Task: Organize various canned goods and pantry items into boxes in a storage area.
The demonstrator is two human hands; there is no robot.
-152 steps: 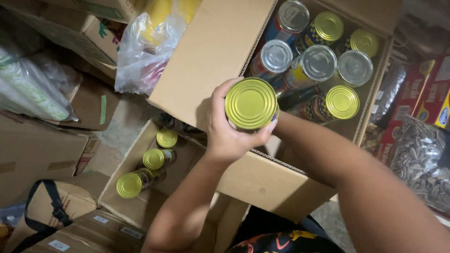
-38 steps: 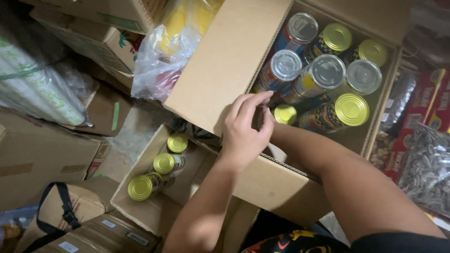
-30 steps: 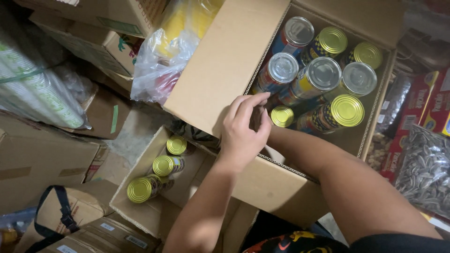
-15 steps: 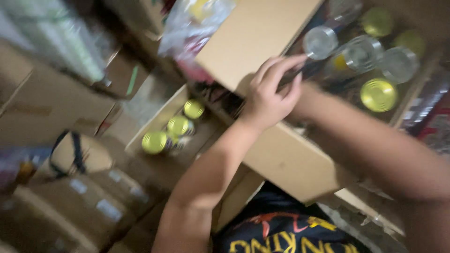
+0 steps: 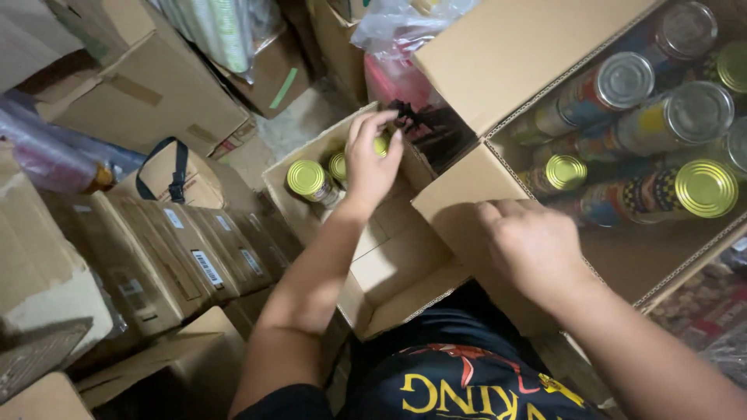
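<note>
Down in small open carton [image 5: 389, 264]: left hand [image 5: 372, 159] with fingers curled over gold-lidded can [image 5: 380, 145], beside two more cans [image 5: 310, 179], probably for setting upright in row. Right hand [image 5: 529, 249] loosely closed on near wall of big carton [image 5: 467, 183], empty, likely for steadying. Tins with silver and gold lids [image 5: 704, 187] inside, lying tilted. Around: stacked cardboard boxes [image 5: 156, 257], plastic bags [image 5: 405, 23], patch of bare floor [image 5: 299, 128]; crowded storeroom.

We are looking into a stockroom or shop storeroom: sealed cardboard cartons [image 5: 167, 257] are crowding the floor on the left, open boxes [image 5: 389, 257] are holding rows of tinned goods [image 5: 646, 132], and plastic-wrapped bundles [image 5: 226, 31] are lying on more cartons at the far side.
</note>
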